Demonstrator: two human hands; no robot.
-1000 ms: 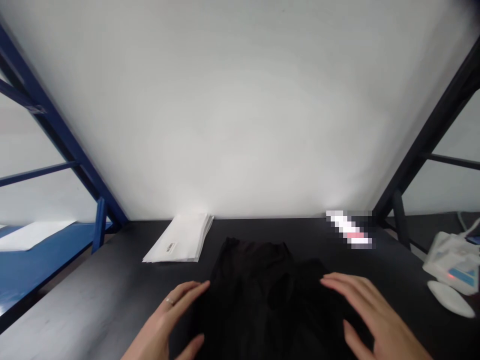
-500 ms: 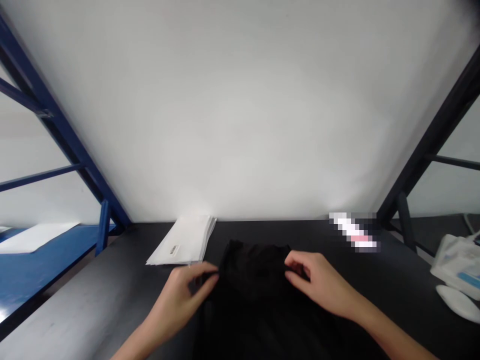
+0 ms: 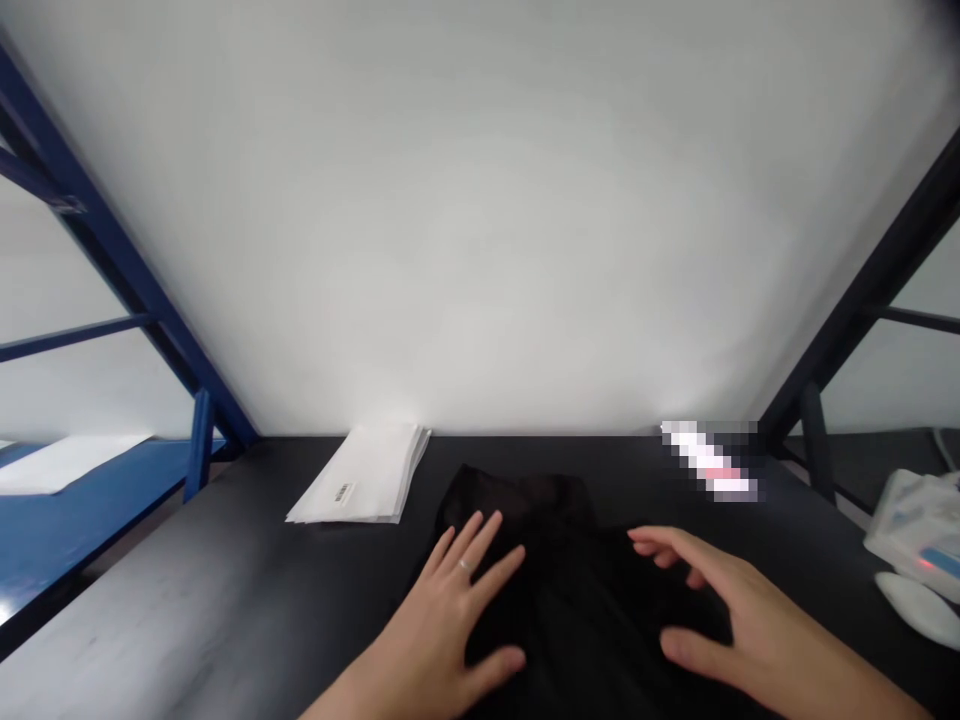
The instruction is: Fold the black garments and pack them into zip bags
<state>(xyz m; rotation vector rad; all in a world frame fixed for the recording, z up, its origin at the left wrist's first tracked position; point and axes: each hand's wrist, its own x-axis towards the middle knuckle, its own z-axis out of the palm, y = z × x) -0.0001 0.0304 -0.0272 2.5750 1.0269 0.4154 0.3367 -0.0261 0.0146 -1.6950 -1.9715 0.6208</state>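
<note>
Black cloth garment (image 3: 555, 590) lying flat on the dark bench (image 3: 225, 540), centred in front of the wearer. Long axis running roughly straight ahead, away from the body and toward the white wall (image 3: 480, 220). Far end narrower, bunched, short of the bench's back edge; near end running out of the bottom of the view. Exact garment type hard to settle: black on black, folds barely readable.

Left hand (image 3: 450, 600) open, palm down, fingers spread wide, resting on the left half of the cloth; nothing gripped. Thin ring (image 3: 465, 565) on one finger. Right hand (image 3: 735, 630) also open and spread, over the right side of the cloth, fingertips reaching toward the middle; thumb low, near the cloth; no pinch, no grip. Hands well apart, garment between them.

Left of the garment, just beside it: stack of white paper sheets (image 3: 360, 475), skewed, with small barcode label (image 3: 343, 492). Far right on the bench: pixelated object (image 3: 709, 460), clear plastic packet (image 3: 919, 530), white oval object (image 3: 915, 610) touching the packet's near side. Blue steel frame (image 3: 127, 270) at left, dark steel frame (image 3: 862, 310) at right.
</note>
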